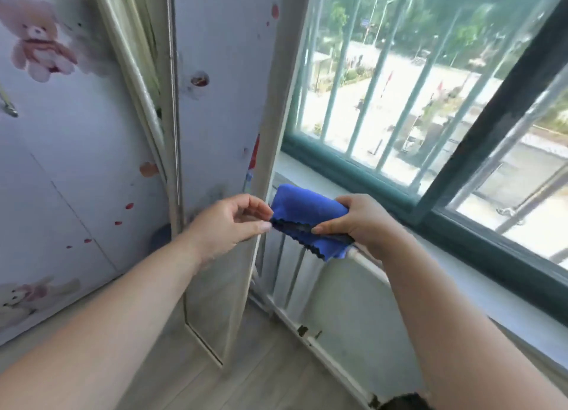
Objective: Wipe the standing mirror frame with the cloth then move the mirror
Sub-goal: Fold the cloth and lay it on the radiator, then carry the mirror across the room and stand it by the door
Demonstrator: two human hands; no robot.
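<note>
A folded blue cloth point(302, 208) with a zigzag edge is held in front of me between both hands. My left hand point(229, 223) pinches its left edge with thumb and forefinger. My right hand point(358, 220) grips its right side, fingers curled over the top and thumb along the lower fold. Behind the hands the tall standing mirror point(224, 127) leans upright in a pale frame point(278, 133), its glass reflecting the bear-patterned wall. Neither hand touches the mirror.
A wall with teddy-bear wallpaper point(61, 133) fills the left. To the right are a barred window point(430, 102), a grey sill point(461, 274) and a white radiator point(310, 290) below it. Wood floor point(261, 379) lies underneath.
</note>
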